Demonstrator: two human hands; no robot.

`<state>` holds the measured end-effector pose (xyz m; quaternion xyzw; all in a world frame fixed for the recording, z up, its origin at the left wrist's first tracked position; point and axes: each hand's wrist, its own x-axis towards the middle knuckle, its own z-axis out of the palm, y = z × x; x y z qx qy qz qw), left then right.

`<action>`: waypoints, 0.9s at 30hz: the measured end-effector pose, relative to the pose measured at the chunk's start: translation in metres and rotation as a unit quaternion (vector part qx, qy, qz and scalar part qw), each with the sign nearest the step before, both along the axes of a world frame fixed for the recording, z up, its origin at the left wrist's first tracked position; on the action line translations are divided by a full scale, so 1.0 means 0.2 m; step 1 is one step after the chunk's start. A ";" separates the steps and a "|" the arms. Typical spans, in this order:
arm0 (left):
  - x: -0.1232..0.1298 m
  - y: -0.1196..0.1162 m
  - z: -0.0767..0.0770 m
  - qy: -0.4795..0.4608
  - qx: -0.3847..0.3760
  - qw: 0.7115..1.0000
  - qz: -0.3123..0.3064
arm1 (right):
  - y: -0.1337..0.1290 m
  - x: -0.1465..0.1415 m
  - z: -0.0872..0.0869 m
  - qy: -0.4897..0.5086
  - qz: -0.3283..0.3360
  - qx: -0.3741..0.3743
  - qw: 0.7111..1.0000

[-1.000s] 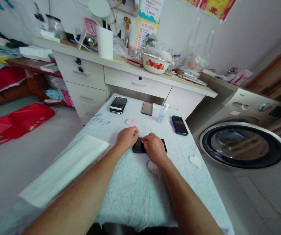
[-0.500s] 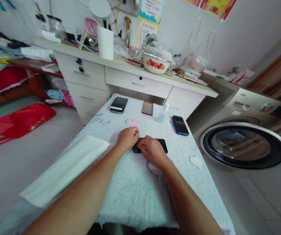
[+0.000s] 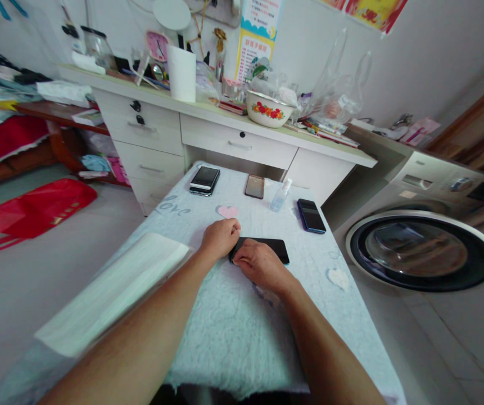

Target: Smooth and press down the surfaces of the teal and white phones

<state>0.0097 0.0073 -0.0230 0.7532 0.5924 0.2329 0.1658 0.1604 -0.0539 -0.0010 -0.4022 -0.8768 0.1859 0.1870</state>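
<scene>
A black phone [image 3: 273, 247] lies flat and crosswise on the cloth-covered table. My left hand [image 3: 220, 237] is closed at the phone's left end, its fingers curled; what they hold, if anything, is hidden. Over the phone's lower left part is my right hand [image 3: 261, 264], its fingertips pinched together near the lower left corner. Anything between those fingertips is too small to make out. Beyond my hands lie a brown-edged phone case [image 3: 254, 187] and a clear spray bottle [image 3: 281, 196].
Stacked phones [image 3: 204, 180] lie at the table's far left, a blue-edged phone [image 3: 311, 216] at the right. A folded white cloth [image 3: 115, 292] covers the left edge. Behind stands a cluttered counter [image 3: 225, 115]; a washing machine [image 3: 427, 185] stands right.
My right hand has shifted slightly left and towards me, from the middle of the phone's left part to its lower left corner. My left hand has barely moved.
</scene>
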 end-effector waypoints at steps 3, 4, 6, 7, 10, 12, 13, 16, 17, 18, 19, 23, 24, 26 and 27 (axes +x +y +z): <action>0.00 0.00 0.00 -0.001 -0.002 1.000 -0.002 | 0.00 0.00 0.00 -0.005 0.005 -0.002 1.000; 0.00 0.00 0.00 -0.003 -0.002 1.000 -0.003 | 0.00 0.00 0.01 -0.006 0.006 -0.003 1.000; 0.00 0.00 0.00 -0.005 -0.001 1.000 -0.005 | 0.00 0.00 0.01 -0.006 0.006 -0.005 1.000; 0.00 0.00 0.00 -0.006 0.000 1.000 -0.006 | 0.00 0.00 0.01 -0.004 0.005 -0.007 1.000; 0.00 0.00 0.00 -0.006 0.003 1.000 -0.007 | 0.00 0.00 0.01 0.003 0.001 -0.011 1.000; 0.00 0.00 0.00 -0.005 -0.001 1.000 -0.004 | -0.01 -0.01 0.01 0.007 -0.005 -0.014 1.000; 0.00 0.00 0.00 -0.005 -0.004 1.000 -0.003 | -0.01 -0.01 0.01 0.009 -0.008 -0.015 1.000; 0.00 0.00 0.01 -0.004 -0.010 1.000 -0.005 | -0.01 -0.01 0.00 0.011 -0.017 -0.018 1.000; 0.00 0.00 0.01 -0.005 -0.009 1.000 -0.005 | -0.01 -0.01 0.00 0.011 -0.019 -0.020 1.000; 0.00 0.00 0.01 -0.005 -0.007 1.000 -0.005 | -0.01 -0.01 0.00 0.013 -0.021 -0.021 0.999; 0.00 0.00 0.01 -0.004 -0.006 1.000 -0.004 | 0.00 -0.01 0.00 0.014 -0.023 -0.022 0.999; 0.00 0.00 0.00 -0.008 0.000 1.000 -0.004 | 0.00 -0.01 0.00 0.024 -0.027 -0.022 0.999; 0.00 0.00 0.00 -0.010 0.001 1.000 -0.006 | 0.00 -0.01 0.00 0.025 -0.028 -0.021 0.999; 0.00 0.00 0.00 -0.014 0.004 1.000 -0.007 | 0.00 -0.01 0.00 0.025 -0.030 -0.020 0.999; 0.00 0.00 0.00 -0.015 0.005 1.000 -0.008 | 0.00 -0.01 0.00 0.025 -0.031 -0.020 0.999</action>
